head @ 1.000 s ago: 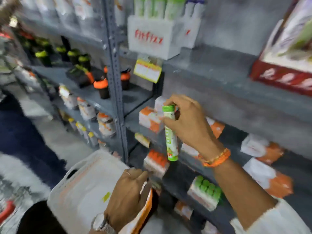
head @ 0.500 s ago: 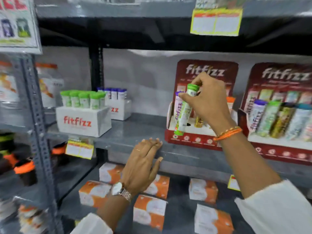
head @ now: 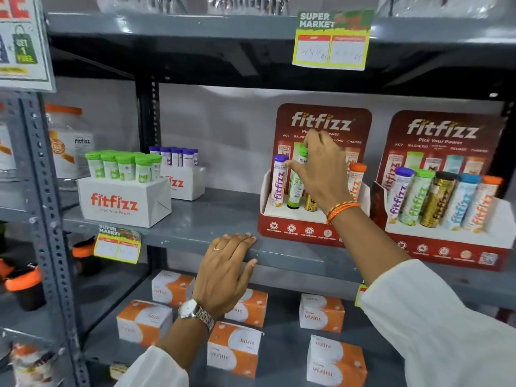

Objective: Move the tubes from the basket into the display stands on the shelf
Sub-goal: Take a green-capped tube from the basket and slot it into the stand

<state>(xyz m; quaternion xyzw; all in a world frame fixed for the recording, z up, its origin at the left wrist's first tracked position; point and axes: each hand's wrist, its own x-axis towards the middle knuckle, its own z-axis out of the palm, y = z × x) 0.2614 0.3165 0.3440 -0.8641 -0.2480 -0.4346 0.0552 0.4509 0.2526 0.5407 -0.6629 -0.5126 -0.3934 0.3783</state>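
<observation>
Here the green-capped tube (head: 296, 181) stands nearly upright in the left display stand (head: 296, 227), beside the purple-capped tube (head: 279, 180), its foot in or just above its slot. The right hand (head: 321, 169) pinches it near the cap. It looks light, rigid and smooth, so a grip high on the barrel probably steers it best. The left hand (head: 226, 270) lies open, holding nothing, on the shelf edge (head: 178, 244).

Right hand (head: 321, 169) pinching, left (head: 226, 272) flat
</observation>
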